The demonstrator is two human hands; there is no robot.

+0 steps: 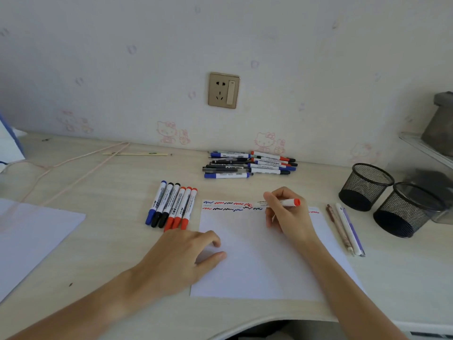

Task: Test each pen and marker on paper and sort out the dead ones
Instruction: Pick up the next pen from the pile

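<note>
A home bedroom desk [392, 278], judging by cartoon-cat wallpaper [169, 132] behind it.

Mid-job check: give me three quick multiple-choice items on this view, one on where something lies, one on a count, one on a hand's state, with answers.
1. Where is the untested pile of pens?
A. against the wall
B. inside a mesh cup
C. on the paper

2. How many markers lie in the row of markers left of the test paper?
A. three
B. six
C. nine

3. What is the right hand doing?
A. resting empty
B. gripping a red marker
C. holding a cup

Answers: 1 A, the pile lies beside the wall; 2 B, one blue, two black, three red; 3 B, its tip is at the scribbles.
</note>
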